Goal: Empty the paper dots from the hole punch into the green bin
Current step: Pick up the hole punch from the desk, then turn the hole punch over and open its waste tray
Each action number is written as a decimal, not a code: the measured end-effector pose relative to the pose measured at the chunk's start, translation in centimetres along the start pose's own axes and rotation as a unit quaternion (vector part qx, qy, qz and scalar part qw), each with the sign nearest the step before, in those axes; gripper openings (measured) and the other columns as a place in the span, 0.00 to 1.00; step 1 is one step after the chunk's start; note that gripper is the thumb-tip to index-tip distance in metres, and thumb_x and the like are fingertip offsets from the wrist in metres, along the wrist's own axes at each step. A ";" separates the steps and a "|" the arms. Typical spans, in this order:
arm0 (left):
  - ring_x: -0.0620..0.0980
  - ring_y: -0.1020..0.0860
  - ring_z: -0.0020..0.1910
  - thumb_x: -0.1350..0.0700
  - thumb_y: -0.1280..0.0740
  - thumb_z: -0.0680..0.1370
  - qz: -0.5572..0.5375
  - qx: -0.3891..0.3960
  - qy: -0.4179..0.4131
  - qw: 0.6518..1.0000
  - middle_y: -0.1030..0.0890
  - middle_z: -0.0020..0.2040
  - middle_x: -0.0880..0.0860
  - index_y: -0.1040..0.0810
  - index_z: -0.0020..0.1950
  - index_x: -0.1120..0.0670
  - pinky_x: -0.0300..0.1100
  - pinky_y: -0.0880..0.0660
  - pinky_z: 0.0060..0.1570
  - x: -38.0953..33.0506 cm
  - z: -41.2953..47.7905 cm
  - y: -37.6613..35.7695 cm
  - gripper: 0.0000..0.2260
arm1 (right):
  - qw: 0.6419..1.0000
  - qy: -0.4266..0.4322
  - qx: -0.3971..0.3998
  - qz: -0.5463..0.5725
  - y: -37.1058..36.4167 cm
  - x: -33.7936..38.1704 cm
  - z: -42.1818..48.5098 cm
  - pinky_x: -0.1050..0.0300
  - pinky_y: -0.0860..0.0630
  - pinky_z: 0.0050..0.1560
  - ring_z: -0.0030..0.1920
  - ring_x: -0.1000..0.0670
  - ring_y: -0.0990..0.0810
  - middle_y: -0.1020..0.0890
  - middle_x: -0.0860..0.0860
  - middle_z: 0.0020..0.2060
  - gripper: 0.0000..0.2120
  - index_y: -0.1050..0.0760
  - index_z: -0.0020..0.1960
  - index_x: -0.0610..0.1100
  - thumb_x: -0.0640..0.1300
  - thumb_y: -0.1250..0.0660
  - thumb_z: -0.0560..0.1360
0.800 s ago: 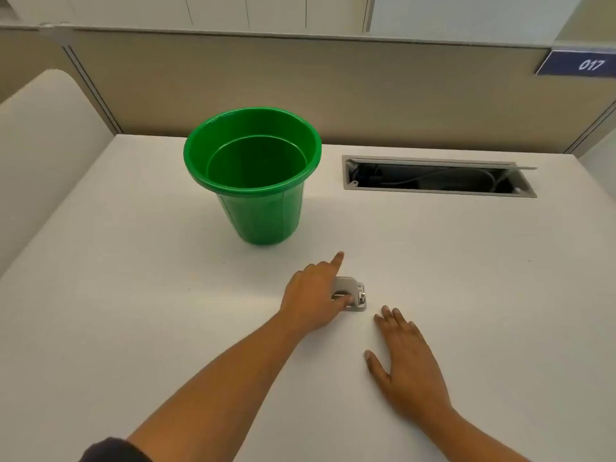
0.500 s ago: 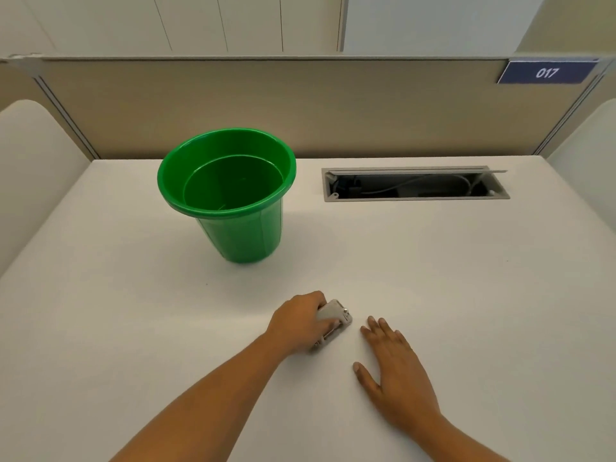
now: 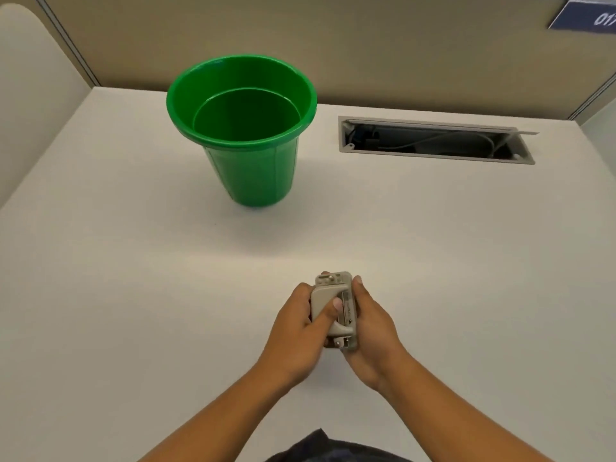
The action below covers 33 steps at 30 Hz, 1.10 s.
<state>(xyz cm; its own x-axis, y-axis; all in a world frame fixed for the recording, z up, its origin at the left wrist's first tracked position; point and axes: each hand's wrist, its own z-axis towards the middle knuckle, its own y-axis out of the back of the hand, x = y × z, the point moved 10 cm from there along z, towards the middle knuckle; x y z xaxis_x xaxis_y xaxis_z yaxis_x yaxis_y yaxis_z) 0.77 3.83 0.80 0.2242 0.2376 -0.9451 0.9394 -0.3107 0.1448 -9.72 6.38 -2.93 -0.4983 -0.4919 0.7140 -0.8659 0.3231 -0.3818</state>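
Hole punch (image 3: 334, 308) gripped by left hand (image 3: 297, 331) and right hand (image 3: 371, 331), fingers wrapped round it; green bin (image 3: 241, 128) at 11 o'clock, well apart, nothing emptied yet

the punch's (image 3: 335, 308) underside is hidden by the left hand (image 3: 300, 331) and right hand (image 3: 370, 331). at 1 o'clock, the sign (image 3: 586, 18) is cut off by the edge. cable tray (image 3: 433, 141) contents are too dark to tell.

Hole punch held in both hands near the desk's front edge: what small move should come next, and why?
Probably carry the hole punch forward over the green bin before opening it. Left hand and right hand grip it well short of the bin, so dots released here would likely land on the desk.
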 end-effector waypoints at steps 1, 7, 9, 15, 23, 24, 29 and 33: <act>0.38 0.20 0.41 0.46 0.35 0.79 -0.001 -0.012 0.000 1.000 0.20 0.45 0.48 0.27 0.49 0.48 0.33 0.21 0.34 -0.1 -0.6 0.0 0.07 | 1.000 -0.009 0.007 0.022 -0.5 -0.3 -0.3 0.46 0.21 0.50 0.51 0.44 0.14 0.13 0.42 0.53 0.25 0.17 0.58 0.49 0.62 0.44 0.77; 0.40 0.20 0.38 0.35 0.39 0.72 0.009 -0.123 -0.034 0.992 0.20 0.38 0.46 0.27 0.46 0.48 0.43 0.19 0.33 -1.9 -3.0 2.2 0.17 | 0.995 -0.036 0.034 0.089 -2.8 -1.1 -1.9 0.54 0.17 0.43 0.51 0.47 0.14 0.13 0.45 0.52 0.23 0.18 0.60 0.47 0.61 0.39 0.76; 0.41 0.20 0.37 0.34 0.40 0.72 0.029 -0.141 -0.047 0.989 0.20 0.37 0.46 0.28 0.44 0.48 0.46 0.19 0.34 -2.4 -3.4 2.8 0.18 | 0.993 -0.042 0.034 0.105 -3.2 -1.3 -2.2 0.54 0.17 0.43 0.51 0.46 0.14 0.13 0.44 0.51 0.23 0.17 0.59 0.45 0.60 0.40 0.77; 0.41 0.20 0.36 0.37 0.38 0.76 0.052 -0.154 -0.047 0.986 0.20 0.37 0.46 0.28 0.44 0.48 0.50 0.19 0.36 -3.0 -3.8 3.4 0.15 | 0.987 -0.069 0.033 0.144 -4.0 -1.4 -2.8 0.52 0.17 0.47 0.50 0.45 0.14 0.13 0.43 0.49 0.24 0.16 0.55 0.43 0.58 0.43 0.80; 0.39 0.20 0.34 0.29 0.41 0.68 0.037 -0.155 -0.019 0.987 0.18 0.37 0.42 0.29 0.41 0.47 0.35 0.24 0.30 -2.3 -4.4 3.5 0.21 | 0.980 -0.091 0.024 0.176 -4.5 -1.5 -3.7 0.46 0.19 0.47 0.46 0.38 0.15 0.15 0.38 0.49 0.23 0.17 0.56 0.38 0.56 0.39 0.78; 0.38 0.20 0.34 0.30 0.40 0.69 0.047 -0.161 -0.017 0.986 0.19 0.34 0.44 0.29 0.40 0.47 0.34 0.25 0.29 -2.3 -4.3 3.7 0.20 | 0.976 -0.092 0.023 0.196 -4.7 -1.3 -3.6 0.44 0.18 0.45 0.45 0.36 0.15 0.15 0.37 0.48 0.23 0.16 0.54 0.36 0.54 0.39 0.78; 0.38 0.20 0.32 0.36 0.35 0.73 0.081 -0.154 -0.023 0.984 0.18 0.32 0.47 0.30 0.40 0.47 0.31 0.26 0.30 -2.8 -3.8 3.9 0.16 | 0.968 -0.091 0.021 0.235 -5.3 0.0 -3.8 0.46 0.17 0.37 0.34 0.36 0.14 0.15 0.34 0.41 0.23 0.16 0.50 0.32 0.51 0.40 0.79; 0.41 0.20 0.33 0.37 0.36 0.74 0.069 -0.140 -0.032 0.987 0.19 0.34 0.47 0.29 0.41 0.46 0.34 0.24 0.31 -3.3 -3.6 3.8 0.14 | 0.971 -0.101 0.005 0.215 -5.3 -0.2 -4.1 0.45 0.18 0.38 0.43 0.36 0.16 0.15 0.36 0.46 0.24 0.18 0.58 0.36 0.54 0.42 0.80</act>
<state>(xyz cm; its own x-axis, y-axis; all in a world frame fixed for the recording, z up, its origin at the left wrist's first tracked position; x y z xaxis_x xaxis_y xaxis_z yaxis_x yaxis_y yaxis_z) 4.51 5.17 5.52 0.3464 0.1486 -0.9263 0.9380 -0.0665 0.3401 -4.91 8.09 1.37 -0.8114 -0.4616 0.3586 -0.5759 0.5266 -0.6253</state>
